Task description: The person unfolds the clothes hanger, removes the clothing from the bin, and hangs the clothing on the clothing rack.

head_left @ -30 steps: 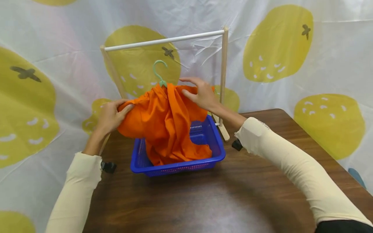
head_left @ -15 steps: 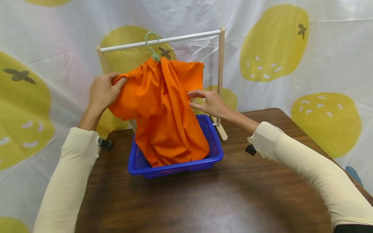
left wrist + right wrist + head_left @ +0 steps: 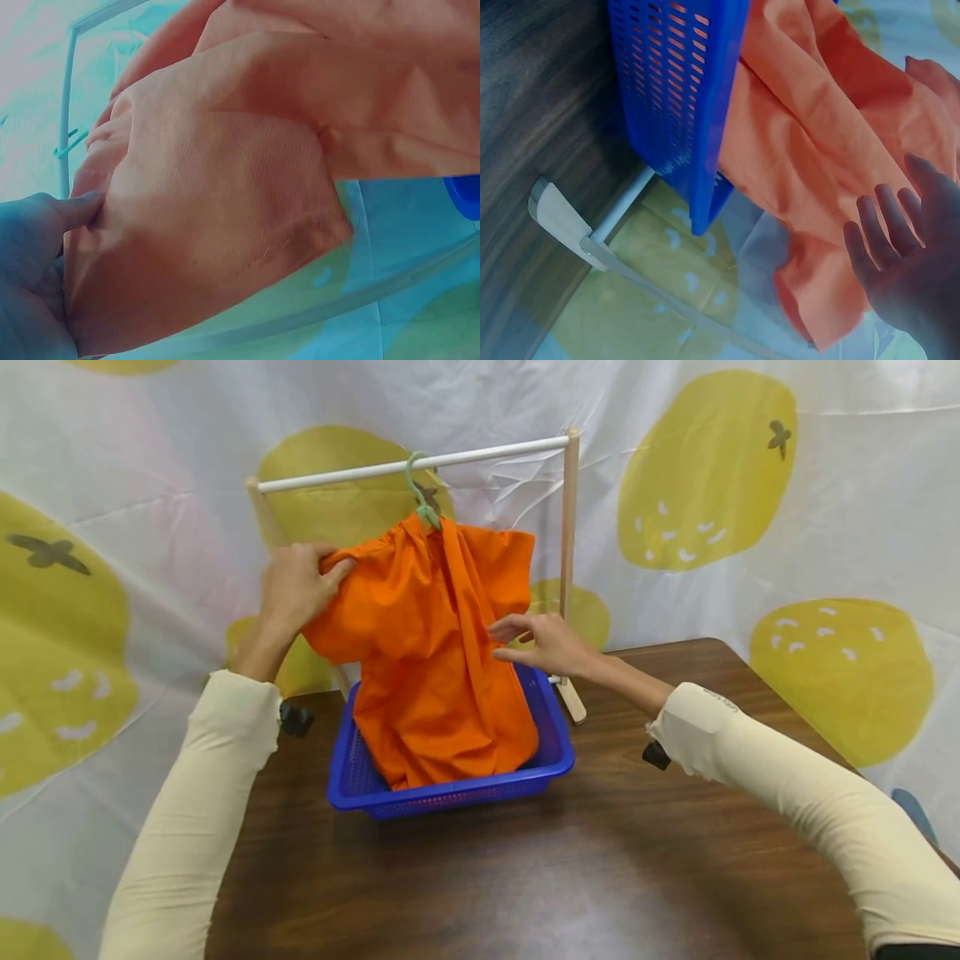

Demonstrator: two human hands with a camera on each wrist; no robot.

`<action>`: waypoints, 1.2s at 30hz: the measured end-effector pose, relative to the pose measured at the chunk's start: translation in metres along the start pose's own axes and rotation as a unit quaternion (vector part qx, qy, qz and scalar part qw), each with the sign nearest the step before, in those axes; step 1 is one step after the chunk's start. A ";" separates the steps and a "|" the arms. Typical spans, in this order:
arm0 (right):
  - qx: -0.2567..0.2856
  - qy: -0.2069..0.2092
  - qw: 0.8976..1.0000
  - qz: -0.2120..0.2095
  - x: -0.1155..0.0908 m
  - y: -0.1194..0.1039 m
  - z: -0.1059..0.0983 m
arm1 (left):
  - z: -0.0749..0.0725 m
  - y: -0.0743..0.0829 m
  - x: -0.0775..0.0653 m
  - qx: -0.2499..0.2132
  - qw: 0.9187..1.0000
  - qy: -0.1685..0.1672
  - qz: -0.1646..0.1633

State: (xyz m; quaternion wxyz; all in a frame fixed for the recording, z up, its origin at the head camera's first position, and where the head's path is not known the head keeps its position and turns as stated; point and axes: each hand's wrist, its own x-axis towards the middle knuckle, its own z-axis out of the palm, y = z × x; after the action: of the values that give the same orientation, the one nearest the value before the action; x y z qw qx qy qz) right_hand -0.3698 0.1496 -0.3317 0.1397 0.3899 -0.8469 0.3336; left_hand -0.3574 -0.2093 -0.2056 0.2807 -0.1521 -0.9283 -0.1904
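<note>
An orange short-sleeved shirt (image 3: 427,660) hangs on a light green hanger (image 3: 426,513), whose hook overlaps the white rail (image 3: 495,449) of a small clothes rack in the head view. My left hand (image 3: 298,583) pinches the shirt at its left shoulder, thumb in front; the left wrist view shows the thumb (image 3: 79,210) on the cloth with the sleeve spread below. Beside the shirt's right side is my right hand (image 3: 551,643), fingers spread and slightly bent, fingertips at the cloth's edge. The shirt's lower end drops into a blue perforated basket (image 3: 457,792).
The rack's right wooden post (image 3: 570,527) stands behind the basket, its foot (image 3: 573,700) on the brown wooden table (image 3: 630,843). A white curtain (image 3: 697,602) with yellow fruit prints hangs close behind the rack.
The left hand has lifted the shirt and hanger to rail height, then shifted slightly right. My right hand has left the shirt's right shoulder and moved down beside it.
</note>
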 end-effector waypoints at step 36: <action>-0.080 -0.369 0.921 -0.092 -0.006 -0.008 0.085 | 0.077 -0.116 -0.153 -0.118 0.978 -0.174 -0.006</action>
State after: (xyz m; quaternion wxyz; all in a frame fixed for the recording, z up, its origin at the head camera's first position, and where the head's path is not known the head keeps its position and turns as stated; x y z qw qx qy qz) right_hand -0.3577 0.0921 -0.3936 -0.1219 0.5494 -0.8225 0.0827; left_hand -0.3163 -0.3048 -0.3844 0.0942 -0.2096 -0.9348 -0.2709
